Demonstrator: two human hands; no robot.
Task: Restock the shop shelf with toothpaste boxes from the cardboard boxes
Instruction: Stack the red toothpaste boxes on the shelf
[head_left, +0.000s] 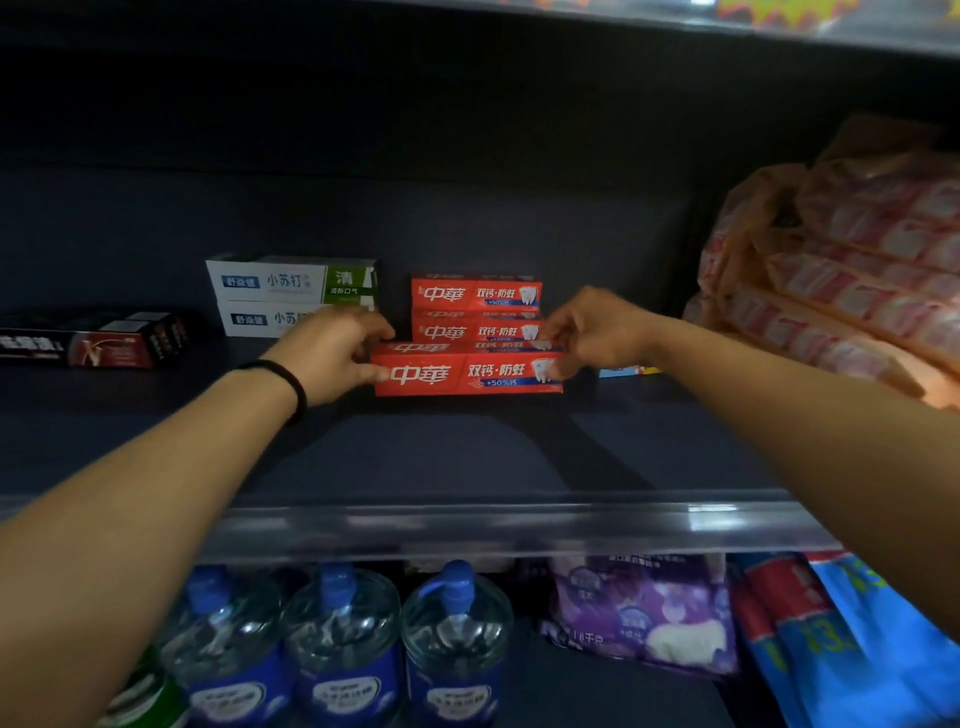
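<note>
A red toothpaste box (457, 375) lies lengthwise on the dark shelf (415, 452), in front of a stack of two more red toothpaste boxes (475, 312). My left hand (335, 353) grips its left end with curled fingers. At the box's right end, my right hand (592, 332) pinches the top corner. Both arms reach in over the shelf's front rail. No cardboard box shows in this view.
Two white-and-green toothpaste boxes (291, 293) are stacked to the left, dark boxes (93, 340) farther left. A plastic bag of pink packs (841, 265) fills the right side. Below the shelf rail (467, 519) stand blue-capped bottles (343, 644) and purple and blue packets.
</note>
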